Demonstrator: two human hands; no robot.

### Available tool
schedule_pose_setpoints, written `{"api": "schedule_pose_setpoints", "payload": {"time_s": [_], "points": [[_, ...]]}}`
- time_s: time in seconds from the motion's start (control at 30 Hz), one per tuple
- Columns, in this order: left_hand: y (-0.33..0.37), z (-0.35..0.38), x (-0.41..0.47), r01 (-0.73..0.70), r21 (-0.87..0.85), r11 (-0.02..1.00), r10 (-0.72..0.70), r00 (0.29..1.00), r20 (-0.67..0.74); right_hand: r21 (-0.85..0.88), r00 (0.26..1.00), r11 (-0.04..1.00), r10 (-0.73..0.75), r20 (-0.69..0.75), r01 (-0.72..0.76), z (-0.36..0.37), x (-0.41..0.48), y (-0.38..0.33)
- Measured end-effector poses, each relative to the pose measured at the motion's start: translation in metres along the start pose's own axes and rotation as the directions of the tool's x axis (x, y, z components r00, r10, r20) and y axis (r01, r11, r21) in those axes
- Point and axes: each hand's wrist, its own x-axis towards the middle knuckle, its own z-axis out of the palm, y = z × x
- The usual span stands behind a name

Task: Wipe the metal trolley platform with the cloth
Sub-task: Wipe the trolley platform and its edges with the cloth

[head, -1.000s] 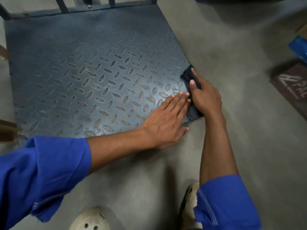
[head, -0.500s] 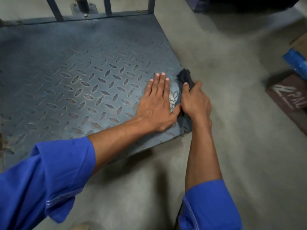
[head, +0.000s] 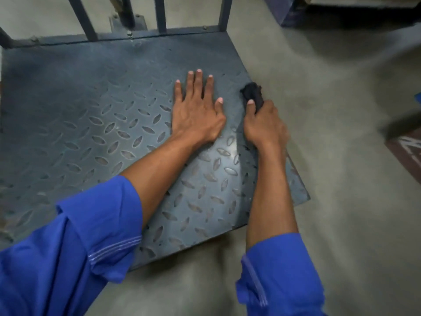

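The metal trolley platform (head: 91,124) is a grey-blue tread plate lying low over the floor and fills the left and middle of the view. My left hand (head: 196,112) rests flat on it with straight, spread fingers, near its right side. Just to the right, my right hand (head: 264,124) grips a dark bunched cloth (head: 251,93) and holds it against the platform's right edge. The cloth's front end sticks out past my fingers; the rest is hidden in my fist.
Upright rail bars (head: 160,13) stand along the platform's far edge. Bare concrete floor (head: 341,179) lies to the right and in front. A brown printed board (head: 407,151) sits at the right edge and a dark blue block (head: 289,10) at the top right.
My right hand has slid the cloth farther along the right edge, away from the near corner. My left hand has moved forward on the plate and turned to point away from me.
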Motion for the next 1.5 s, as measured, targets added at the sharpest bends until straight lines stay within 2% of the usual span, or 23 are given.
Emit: {"api": "schedule_pose_setpoints", "payload": {"time_s": [0.1,0.3,0.4,0.6,0.7,0.87,0.97,1.1,1.23,1.33,1.5], "points": [[0.005,0.0,0.015,0.039,0.004,0.999,-0.039,0.999,0.002,0.006,0.999,1.0,-0.02,0.04,0.02,0.006,0.038,-0.034],[0.008,0.003,0.031,0.061,0.0,0.998,-0.061,0.998,-0.023,0.068,0.986,0.984,-0.166,0.021,0.165,0.027,0.107,-0.104],[0.006,0.004,0.038,0.063,-0.003,0.998,-0.064,0.997,-0.033,0.069,0.98,0.979,-0.194,0.036,0.191,0.03,0.125,-0.122],[-0.007,0.001,0.078,0.055,-0.013,0.998,-0.055,0.998,-0.039,0.097,0.968,0.97,-0.232,0.1,0.222,0.029,0.123,-0.098],[-0.007,-0.001,0.09,0.061,-0.008,0.998,-0.061,0.997,-0.041,0.114,0.962,0.961,-0.26,0.086,0.25,0.033,0.121,-0.081],[-0.007,-0.001,0.096,0.067,0.005,0.998,-0.066,0.997,-0.037,0.118,0.96,0.965,-0.249,0.128,0.235,0.033,0.153,-0.117],[-0.007,-0.002,0.096,0.055,0.01,0.998,-0.054,0.998,-0.038,0.135,0.973,0.969,-0.218,0.082,0.206,0.035,0.153,-0.125],[-0.006,-0.003,0.094,0.06,0.014,0.998,-0.06,0.998,-0.006,0.151,0.981,0.971,-0.193,0.034,0.185,0.027,0.127,-0.105],[0.002,-0.007,0.075,0.036,-0.014,0.999,-0.036,0.999,0.019,0.162,0.996,0.983,-0.09,0.026,0.085,0.007,0.078,-0.058],[0.006,-0.005,0.038,-0.043,-0.019,0.999,0.043,0.999,0.033,0.127,0.999,0.992,-0.026,0.03,0.022,-0.005,0.034,-0.023],[-0.005,-0.013,-0.063,-0.255,-0.043,0.966,0.258,0.964,0.064,0.106,0.999,0.994,0.022,0.04,-0.026,-0.023,-0.024,0.02]]}}
